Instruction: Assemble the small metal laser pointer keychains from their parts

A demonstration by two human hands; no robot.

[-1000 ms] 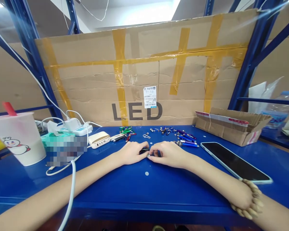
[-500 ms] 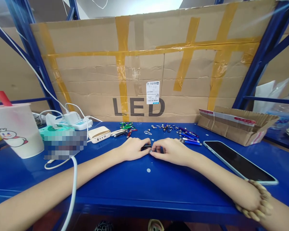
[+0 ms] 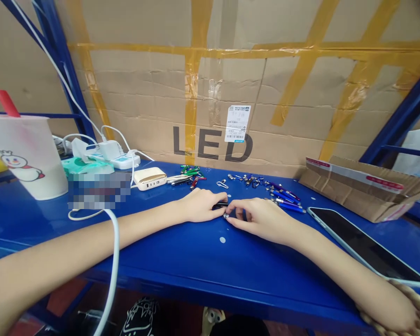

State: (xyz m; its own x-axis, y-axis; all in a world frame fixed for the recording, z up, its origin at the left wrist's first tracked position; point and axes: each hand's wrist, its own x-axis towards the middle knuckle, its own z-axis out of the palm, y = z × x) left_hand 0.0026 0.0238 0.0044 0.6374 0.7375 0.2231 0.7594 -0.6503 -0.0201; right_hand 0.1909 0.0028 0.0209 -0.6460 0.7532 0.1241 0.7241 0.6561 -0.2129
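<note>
Two hands meet at the middle of the blue steel tabletop (image 3: 168, 275), fingers curled inward, not spread. Left hand (image 3: 199, 206) pinches a small black cylinder (image 3: 220, 205) at its fingertips. Right hand (image 3: 261, 221) pinches a small silver fitting (image 3: 226, 216) just below it; cannot tell whether the two parts are joined. Beaded bracelet (image 3: 395, 313) on the right wrist.

Nearest ahead: a wire clip (image 3: 222, 185), small silver metal parts (image 3: 247, 180), and a loose group of blue pen-like tubes (image 3: 285, 200) just beyond the right fingers. Green and red small tubes (image 3: 191, 170) lie further left, beside a white-and-gold power bank (image 3: 150, 178).

Far left: power strip with plugged-in charger (image 3: 114, 161), green tissue pack (image 3: 86, 165), blurred patch (image 3: 98, 190), and plastic cup with red straw (image 3: 26, 156). White cable (image 3: 115, 261) crosses the left forearm.

Right: dark-screened phone (image 3: 364, 245) lying flat, open cardboard box (image 3: 367, 190) beyond it. Behind everything, taped cardboard sheet printed LED (image 3: 210, 144).
</note>
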